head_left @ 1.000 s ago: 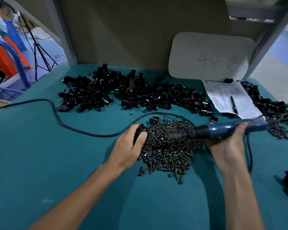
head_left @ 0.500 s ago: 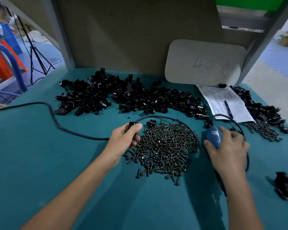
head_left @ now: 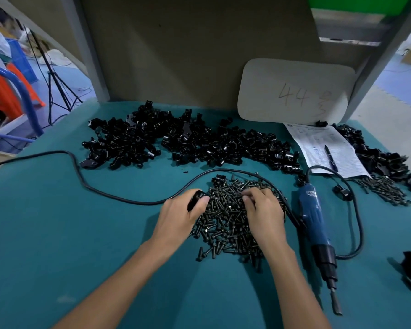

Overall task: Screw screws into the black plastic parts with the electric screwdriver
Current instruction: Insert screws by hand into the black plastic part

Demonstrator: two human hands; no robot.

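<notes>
Fingers of the left grip [head_left: 182,216] curl round one black plastic part [head_left: 195,198] at the 9 o'clock edge of the screw pile [head_left: 226,224]. The right grip [head_left: 262,211] rests bent fingertips in that pile; whether it pinches a screw I cannot tell. The electric screwdriver [head_left: 314,214] lies unheld on the table [head_left: 57,222] at 3 o'clock, bit toward 6; heaped parts [head_left: 188,141] at 12.

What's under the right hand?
The right hand rests on the screws, a loose pile spread over the table. Its fingers curl into them, so the screws beneath, and whether one is pinched, are covered.
</notes>
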